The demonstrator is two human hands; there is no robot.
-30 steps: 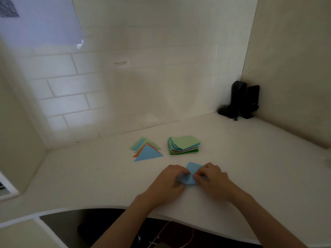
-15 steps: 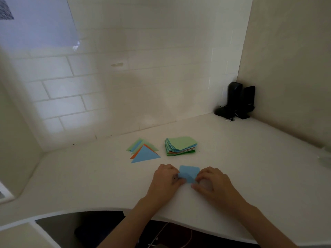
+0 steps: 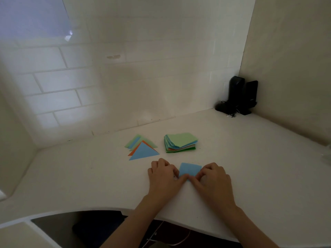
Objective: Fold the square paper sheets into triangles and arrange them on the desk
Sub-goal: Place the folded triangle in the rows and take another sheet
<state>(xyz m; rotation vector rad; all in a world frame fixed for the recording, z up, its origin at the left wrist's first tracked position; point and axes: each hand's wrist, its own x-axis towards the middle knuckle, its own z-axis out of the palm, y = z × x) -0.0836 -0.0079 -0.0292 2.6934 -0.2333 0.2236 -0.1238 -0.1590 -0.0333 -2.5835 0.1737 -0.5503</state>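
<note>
Blue sheet (image 3: 190, 169) flat on bench (image 3: 250, 158), left hand (image 3: 163, 176) and right hand (image 3: 213, 178) pinching near corner, likely to start diagonal fold; finished triangles (image 3: 142, 148) kept beside stack (image 3: 180, 142).

- Blue sheet (image 3: 190, 169): a light-blue paper lying on the desk (image 3: 250, 167) near its front edge, its near corner pinched under fingertips of both hands.
- Stack of sheets (image 3: 180, 142): square papers piled a little unevenly, pale green on top, with blue, orange and dark green edges showing below; it sits mid-desk, toward the back edge.
- Folded triangles (image 3: 142, 148): an overlapping pile just left of the stack, blue on top, with orange and pale green beneath.
</note>
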